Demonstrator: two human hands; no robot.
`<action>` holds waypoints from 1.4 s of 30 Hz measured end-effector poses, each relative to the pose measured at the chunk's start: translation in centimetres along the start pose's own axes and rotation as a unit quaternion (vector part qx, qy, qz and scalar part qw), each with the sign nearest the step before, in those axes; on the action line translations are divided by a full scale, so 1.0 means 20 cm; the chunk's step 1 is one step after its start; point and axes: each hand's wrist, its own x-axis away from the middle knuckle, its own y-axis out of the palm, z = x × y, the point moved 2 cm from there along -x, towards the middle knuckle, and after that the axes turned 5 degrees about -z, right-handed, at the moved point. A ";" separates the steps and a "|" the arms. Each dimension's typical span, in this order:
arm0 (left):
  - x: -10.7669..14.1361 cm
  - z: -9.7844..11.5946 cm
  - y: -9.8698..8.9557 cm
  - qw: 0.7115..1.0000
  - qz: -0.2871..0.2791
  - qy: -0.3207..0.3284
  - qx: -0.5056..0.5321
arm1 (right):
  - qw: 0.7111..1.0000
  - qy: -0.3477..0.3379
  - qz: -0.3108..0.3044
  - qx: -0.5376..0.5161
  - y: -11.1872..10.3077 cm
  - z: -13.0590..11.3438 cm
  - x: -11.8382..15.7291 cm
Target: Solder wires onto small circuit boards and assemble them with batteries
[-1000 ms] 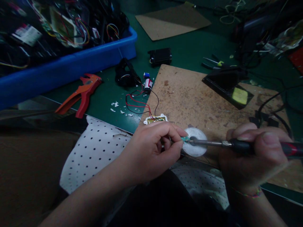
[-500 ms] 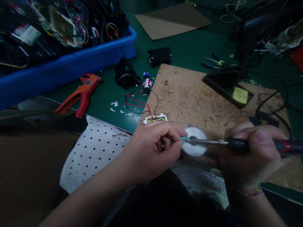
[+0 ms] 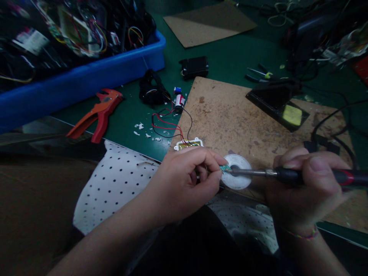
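Between the thumb and forefinger of my left hand [image 3: 191,180] is a small green circuit board [image 3: 225,168], its left part hidden by the fingertips. My right hand [image 3: 309,184] is wrapped round the dark handle of a soldering iron [image 3: 258,173], held nearly level. The iron's tip meets the board's edge, or lies just at it. Below them a white round spool [image 3: 238,182] sits at the front of the wooden board. Partly behind my left hand is a white-framed module [image 3: 188,145], with red and black wires running to a small cylindrical battery [image 3: 179,102].
A wooden board [image 3: 224,111] lies on the green table. On its right stands a black iron holder with a yellow sponge [image 3: 292,115]. Orange wire strippers [image 3: 99,115] lie left, before a blue bin [image 3: 143,63] full of wired parts. Pliers [image 3: 263,74] lie behind the holder.
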 end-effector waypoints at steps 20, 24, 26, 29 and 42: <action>0.00 0.01 0.00 1.000 -0.001 0.009 -0.014 | 1.000 -0.014 0.010 -0.018 0.00 0.00 -0.01; 0.00 0.01 0.00 1.000 -0.004 0.008 -0.014 | 0.998 -0.028 0.038 -0.036 0.00 0.01 -0.03; 0.00 0.01 0.00 1.000 -0.005 0.007 -0.014 | 0.998 -0.030 0.045 -0.041 0.00 0.01 -0.03; 0.00 0.00 0.00 1.000 -0.003 0.009 -0.014 | 0.998 -0.027 0.042 -0.043 -0.01 0.01 -0.02; 0.01 0.01 0.00 1.000 -0.005 0.006 -0.017 | 1.000 -0.021 0.018 0.006 -0.01 -0.01 -0.01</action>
